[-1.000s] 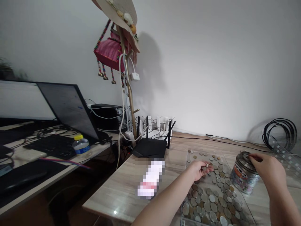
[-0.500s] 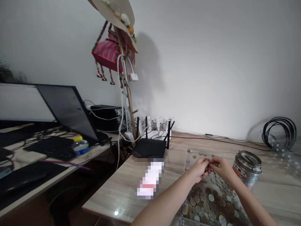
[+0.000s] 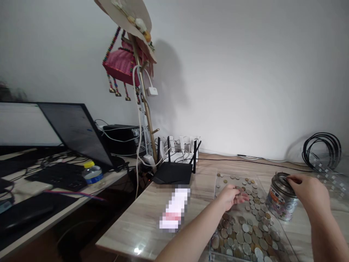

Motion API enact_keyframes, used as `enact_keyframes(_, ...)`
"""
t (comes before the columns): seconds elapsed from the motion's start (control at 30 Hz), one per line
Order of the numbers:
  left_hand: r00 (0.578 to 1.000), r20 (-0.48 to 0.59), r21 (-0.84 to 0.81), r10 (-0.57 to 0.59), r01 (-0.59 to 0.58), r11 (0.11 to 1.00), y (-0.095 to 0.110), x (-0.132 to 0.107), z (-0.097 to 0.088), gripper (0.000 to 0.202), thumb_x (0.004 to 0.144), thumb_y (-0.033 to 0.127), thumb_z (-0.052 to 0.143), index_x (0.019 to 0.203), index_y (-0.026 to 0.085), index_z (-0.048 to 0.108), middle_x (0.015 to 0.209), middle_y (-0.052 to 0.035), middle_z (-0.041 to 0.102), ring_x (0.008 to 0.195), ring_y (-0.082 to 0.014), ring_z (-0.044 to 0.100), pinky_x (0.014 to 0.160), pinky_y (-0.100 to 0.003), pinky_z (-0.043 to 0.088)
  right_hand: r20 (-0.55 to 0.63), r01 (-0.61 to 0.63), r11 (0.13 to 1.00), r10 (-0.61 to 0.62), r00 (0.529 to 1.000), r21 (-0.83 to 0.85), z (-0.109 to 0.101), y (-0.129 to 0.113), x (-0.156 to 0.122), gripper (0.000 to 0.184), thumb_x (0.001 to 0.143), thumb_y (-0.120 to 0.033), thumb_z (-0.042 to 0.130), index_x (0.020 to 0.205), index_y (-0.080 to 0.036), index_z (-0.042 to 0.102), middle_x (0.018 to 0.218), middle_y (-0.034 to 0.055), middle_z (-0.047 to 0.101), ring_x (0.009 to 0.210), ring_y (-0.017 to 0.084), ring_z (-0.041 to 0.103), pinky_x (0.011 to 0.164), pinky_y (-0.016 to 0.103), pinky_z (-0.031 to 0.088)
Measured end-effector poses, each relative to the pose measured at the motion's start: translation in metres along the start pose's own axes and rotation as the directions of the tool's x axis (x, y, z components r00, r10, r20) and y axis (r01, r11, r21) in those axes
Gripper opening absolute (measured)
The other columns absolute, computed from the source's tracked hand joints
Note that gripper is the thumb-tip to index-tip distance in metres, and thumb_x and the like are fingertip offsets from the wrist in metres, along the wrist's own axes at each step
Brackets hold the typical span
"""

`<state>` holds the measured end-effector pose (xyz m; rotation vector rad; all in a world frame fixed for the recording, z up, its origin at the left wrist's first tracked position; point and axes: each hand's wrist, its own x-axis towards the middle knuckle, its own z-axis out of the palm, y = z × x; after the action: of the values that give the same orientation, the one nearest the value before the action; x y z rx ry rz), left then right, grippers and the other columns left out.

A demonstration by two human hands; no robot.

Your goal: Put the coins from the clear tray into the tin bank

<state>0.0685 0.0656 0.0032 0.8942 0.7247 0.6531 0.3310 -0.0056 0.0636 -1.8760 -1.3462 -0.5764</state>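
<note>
Now that your right hand (image 3: 311,189) has moved off your left hand (image 3: 231,196), it is back at the lid (image 3: 282,183) of the tin (image 3: 280,205).

Right hand looks pinched at the lid; you cannot tell whether a coin is in it. Left hand cupped loosely, palm up, contents unclear. Work judged mid-repeat: coins (image 3: 247,238) lie across the clear tray (image 3: 229,257), tin at its right. Table (image 3: 136,229): router (image 3: 172,172) far left, cable coil (image 3: 321,136) far right. Room: hat (image 3: 131,22) and bag (image 3: 121,67) hang left, against a pale wall (image 3: 240,80).
</note>
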Motion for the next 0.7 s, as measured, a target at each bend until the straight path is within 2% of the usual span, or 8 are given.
enact_keyframes(0.1,0.999,0.036,0.128,0.041,-0.045,0.991,0.0,-0.002,0.001,0.015,0.074,0.025,0.05,0.076,0.01,0.049,0.07,-0.0104,0.061,0.057,-0.0132,0.059,0.042,-0.017,0.037,-0.123,0.014,0.999,-0.019,0.992,-0.044,-0.007,-0.027,-0.004,0.029,0.064,-0.044,0.048,0.076,-0.023,0.065,0.065,0.0057,0.061,0.063,0.021,0.051,0.055,0.031,0.032)
enact_keyframes(0.17,0.996,0.061,0.231,0.066,-0.079,0.97,0.001,-0.004,0.001,0.024,0.074,0.033,0.049,0.072,0.009,0.052,0.062,-0.0066,0.059,0.043,-0.008,0.051,0.036,-0.016,0.028,-0.194,0.031,0.997,-0.016,0.981,0.071,-0.009,-0.053,-0.01,0.033,0.069,-0.041,0.044,0.086,-0.019,0.062,0.075,0.0068,0.061,0.069,0.019,0.051,0.061,0.029,0.035)
enact_keyframes(0.27,0.988,0.08,0.289,0.135,-0.153,0.945,0.002,-0.008,0.003,0.032,0.071,0.043,0.05,0.071,0.011,0.054,0.049,0.0025,0.048,0.031,-0.0013,0.03,0.035,-0.016,0.015,0.154,0.113,0.93,-0.176,0.972,0.349,0.002,-0.091,-0.023,0.033,0.071,-0.04,0.043,0.089,-0.019,0.061,0.076,0.0054,0.062,0.063,0.015,0.052,0.058,0.025,0.038)
enact_keyframes(0.37,0.977,0.12,0.26,0.178,-0.204,0.944,0.003,-0.011,0.007,0.033,0.067,0.046,0.054,0.073,0.014,0.053,0.047,0.006,0.04,0.033,-0.0003,0.024,0.037,-0.016,0.01,0.48,0.07,0.829,-0.388,0.787,0.555,0.024,-0.114,-0.036,0.034,0.072,-0.037,0.041,0.092,-0.019,0.061,0.07,0.0034,0.063,0.061,0.014,0.054,0.058,0.024,0.04)
enact_keyframes(0.43,0.978,0.135,0.25,0.16,-0.19,0.949,0.003,-0.012,0.009,0.032,0.068,0.046,0.053,0.072,0.014,0.052,0.047,0.0059,0.039,0.033,-0.0002,0.023,0.037,-0.016,0.008,0.519,0.025,0.804,-0.407,0.752,0.594,0.033,-0.118,-0.039,0.033,0.072,-0.034,0.04,0.091,-0.017,0.062,0.069,0.0036,0.063,0.063,0.015,0.055,0.059,0.025,0.041)
enact_keyframes(0.5,0.987,0.124,0.227,0.103,-0.129,0.965,0.003,-0.011,0.009,0.028,0.071,0.041,0.05,0.069,0.013,0.051,0.047,0.0053,0.039,0.032,-0.0002,0.022,0.036,-0.017,0.007,0.476,0.028,0.82,-0.359,0.803,0.572,0.032,-0.113,-0.038,0.031,0.071,-0.035,0.04,0.085,-0.018,0.063,0.072,0.004,0.064,0.066,0.016,0.055,0.061,0.026,0.041)
enact_keyframes(0.6,0.999,0.041,0.129,-0.028,0.022,0.991,0.003,-0.007,0.007,0.016,0.074,0.025,0.043,0.069,0.012,0.051,0.048,0.0038,0.041,0.032,-0.001,0.027,0.034,-0.016,0.011,0.241,0.057,0.941,-0.144,0.96,0.334,0.014,-0.093,-0.028,0.03,0.07,-0.04,0.042,0.082,-0.023,0.064,0.077,0.0042,0.063,0.07,0.017,0.054,0.06,0.027,0.039)
enact_keyframes(0.7,0.997,-0.042,0.047,-0.072,0.074,0.996,0.004,-0.005,0.004,0.012,0.072,0.011,0.038,0.072,0.01,0.05,0.05,0.0008,0.046,0.036,-0.0042,0.042,0.034,-0.015,0.022,-0.044,-0.059,0.998,0.059,0.997,-0.01,-0.004,-0.06,-0.015,0.033,0.069,-0.045,0.041,0.084,-0.026,0.064,0.078,0.0069,0.061,0.075,0.022,0.051,0.054,0.03,0.034)
